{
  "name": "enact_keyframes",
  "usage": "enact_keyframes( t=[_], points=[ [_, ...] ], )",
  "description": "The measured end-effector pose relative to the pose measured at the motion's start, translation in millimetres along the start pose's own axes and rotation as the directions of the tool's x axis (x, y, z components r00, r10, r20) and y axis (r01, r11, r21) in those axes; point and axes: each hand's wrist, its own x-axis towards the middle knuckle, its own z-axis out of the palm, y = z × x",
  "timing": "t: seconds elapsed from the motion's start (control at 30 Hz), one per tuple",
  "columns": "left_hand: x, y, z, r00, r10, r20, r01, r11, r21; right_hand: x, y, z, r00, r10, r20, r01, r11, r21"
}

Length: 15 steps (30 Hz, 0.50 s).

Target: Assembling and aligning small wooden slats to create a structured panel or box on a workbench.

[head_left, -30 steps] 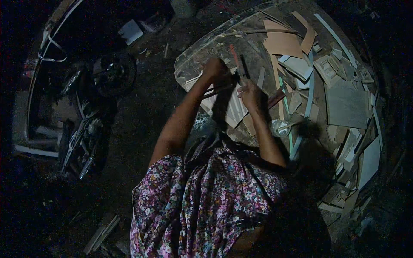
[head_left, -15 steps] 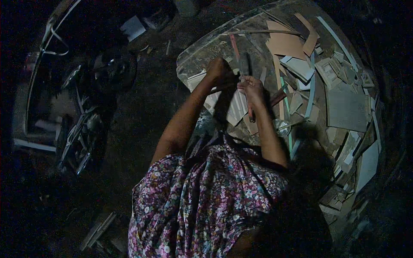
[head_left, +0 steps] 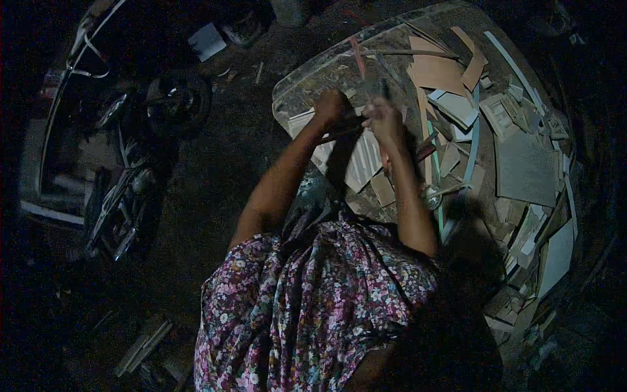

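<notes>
My left hand (head_left: 332, 108) is closed in a fist above the near left part of a worktable (head_left: 297, 81); what it grips, if anything, is hidden. A thin dark strip (head_left: 343, 132) runs from below this fist toward my right hand. My right hand (head_left: 385, 123) is closed around a long, dark, narrow tool (head_left: 375, 86) whose upper end points away from me; blur hides its kind. Beneath both hands lie pale ribbed pieces (head_left: 360, 162). A red strip (head_left: 358, 55) stretches along the table past the tool.
Orange-brown sheets (head_left: 436, 70), a thin stick (head_left: 408, 51) and pale offcuts (head_left: 526, 163) cover the table's right side. On the left, a motorbike-like machine (head_left: 124, 170) stands in shadow. A white sheet (head_left: 206, 42) lies on the floor beyond, and slats (head_left: 145, 346) at lower left.
My right hand has moved slightly upward and is blurred, the tool tilting with it. My left fist stays nearly in place. The whole view has shifted a little.
</notes>
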Motion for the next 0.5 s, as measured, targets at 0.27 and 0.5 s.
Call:
enact_keyframes(
  t=[0.27, 0.5],
  points=[
    [-30.3, 24.0, -16.1, 0.975, 0.085, -0.205, -0.057, 0.989, 0.137, -13.4, 32.0, 5.1, 0.988, -0.142, -0.060, 0.060, 0.711, -0.701],
    [-26.6, 30.5, -12.3, 0.969, 0.072, -0.234, -0.020, 0.976, 0.218, -3.1, 51.7, 0.8, 0.956, -0.294, -0.020, 0.166, 0.596, -0.786]
  ],
)
